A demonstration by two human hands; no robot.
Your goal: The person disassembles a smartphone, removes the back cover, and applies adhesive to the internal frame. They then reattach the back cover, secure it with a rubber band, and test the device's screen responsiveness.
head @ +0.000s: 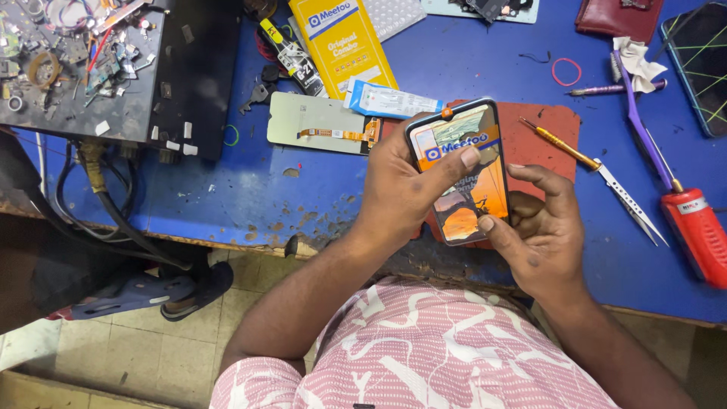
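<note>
Bench point(469, 68), blue and chipped along its near edge, fills the upper part of the view and carries everything else. Left of the phone sits a black tray point(113, 91) littered with small scrap parts, with cables point(106, 212) hanging from the bench edge below it. Under the phone lies a red mat point(541, 129). Far right of the phone a red torch point(697, 231) rests beside a purple brush point(640, 125); a second phone point(700, 64) with a cracked screen lies at the bench's right edge, beyond them. Up and left of the phone stands a yellow package point(342, 42), and just below that a blue-and-white tube point(390, 100) and a bare screen panel point(322, 121) with an orange flex cable.

Both hands hold the phone point(460, 170) upright over the mat, its glossy face reflecting the yellow package. The left hand point(401, 185) wraps the phone's left edge from behind, fingers closed around it and thumb pressed flat across the screen. The right hand point(534, 227) cups the lower right corner, fingers curled behind, thumb tip touching the screen near the bottom edge.

Right of the phone a yellow-handled screwdriver point(559, 144) lies touching the mat, with tweezers point(632, 206) just past its tip. Farther up, a red rubber band point(566, 72) lies well apart.
</note>
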